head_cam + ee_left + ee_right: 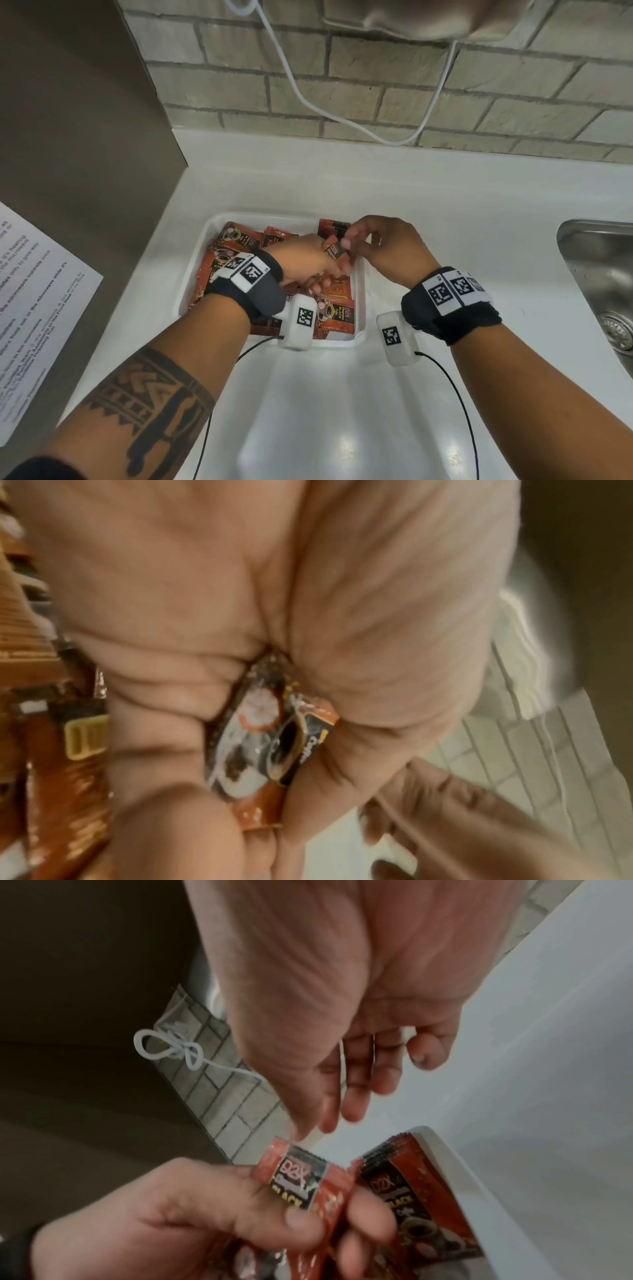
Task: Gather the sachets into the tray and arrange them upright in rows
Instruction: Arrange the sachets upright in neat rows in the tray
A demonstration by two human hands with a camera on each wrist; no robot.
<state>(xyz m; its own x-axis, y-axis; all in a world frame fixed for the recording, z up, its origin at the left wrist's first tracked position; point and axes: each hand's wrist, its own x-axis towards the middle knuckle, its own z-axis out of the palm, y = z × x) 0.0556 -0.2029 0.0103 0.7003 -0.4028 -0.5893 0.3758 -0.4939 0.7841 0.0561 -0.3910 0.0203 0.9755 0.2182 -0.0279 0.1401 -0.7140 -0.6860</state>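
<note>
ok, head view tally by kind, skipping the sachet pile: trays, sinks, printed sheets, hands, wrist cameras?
White tray: 1
Steel sink: 1
Printed sheet: 1
Hands: 2, left hand with sachets in its grip, right hand
Wrist cameras: 2
Total: 7

Grey brick wall [376, 78] behind white counter [445, 192]; steel sink [603, 274] right; brown panel [75, 120] left.

Glossy foil sachets [337, 310] in smooth plastic tray [359, 301].
</note>
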